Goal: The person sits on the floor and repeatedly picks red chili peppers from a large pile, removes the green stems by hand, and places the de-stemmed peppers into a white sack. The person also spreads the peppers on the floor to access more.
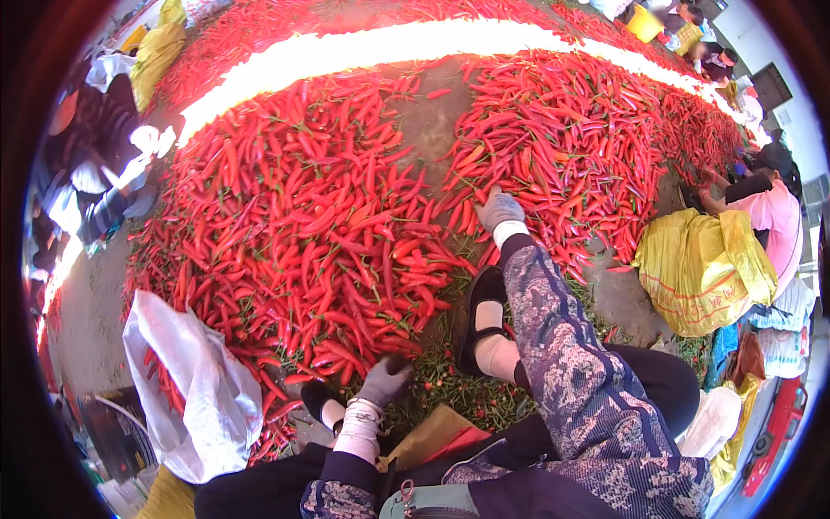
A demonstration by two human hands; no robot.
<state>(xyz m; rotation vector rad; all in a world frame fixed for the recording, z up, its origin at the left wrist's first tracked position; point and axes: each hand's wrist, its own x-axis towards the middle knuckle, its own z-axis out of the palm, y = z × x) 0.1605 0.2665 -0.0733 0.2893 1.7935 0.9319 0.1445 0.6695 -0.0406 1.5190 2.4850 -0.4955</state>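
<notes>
My right hand (pixel 500 209), in a grey glove with a white cuff, reaches out to the near left edge of a pile of red chili peppers (pixel 570 143). Its fingertips are among the peppers, and whether they grip one is not visible. My left hand (pixel 385 381), gloved too, is low at the near edge of a larger chili pile (pixel 311 214). The dark-tipped fingers are bent, and what may be inside them is hidden. Green pepper stems (pixel 467 389) litter the ground between my shoes, beside the left hand.
A white woven sack (pixel 201 402) with peppers in it stands at the left. At the right, a yellow sack (pixel 700 272) is near a person in pink (pixel 775 214). Another person (pixel 97 162) sits at the left. Bright sunlight crosses the far peppers.
</notes>
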